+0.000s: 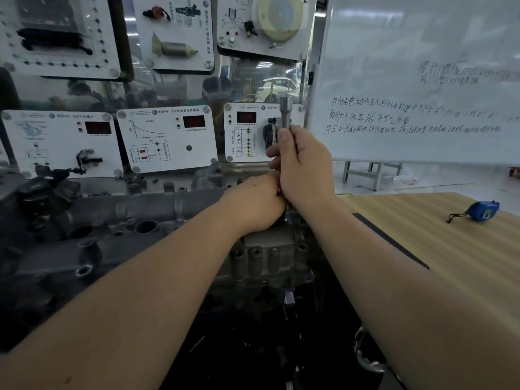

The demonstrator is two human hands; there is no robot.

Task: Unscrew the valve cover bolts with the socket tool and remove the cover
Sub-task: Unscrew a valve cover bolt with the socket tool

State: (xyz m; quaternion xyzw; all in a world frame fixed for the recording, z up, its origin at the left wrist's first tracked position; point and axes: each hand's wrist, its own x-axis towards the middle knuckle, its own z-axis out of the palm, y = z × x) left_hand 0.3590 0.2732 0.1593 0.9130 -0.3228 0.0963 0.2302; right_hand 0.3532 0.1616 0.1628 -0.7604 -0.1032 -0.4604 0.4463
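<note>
The grey metal valve cover (146,209) lies across the engine, running from the left to the middle of the view. A silver socket tool (284,111) stands upright over the cover's right end. My right hand (302,164) grips its shaft, and the tool's top sticks out above my fist. My left hand (257,202) sits just below, curled against the tool's lower part at the cover. Both hands hide the tool's tip and the bolt under it.
Display panels with sensors (166,136) stand upright close behind the engine. A whiteboard (422,80) stands at the right rear. A wooden table (450,249) at the right carries a blue tape measure (482,211). The engine block (267,260) drops away below the hands.
</note>
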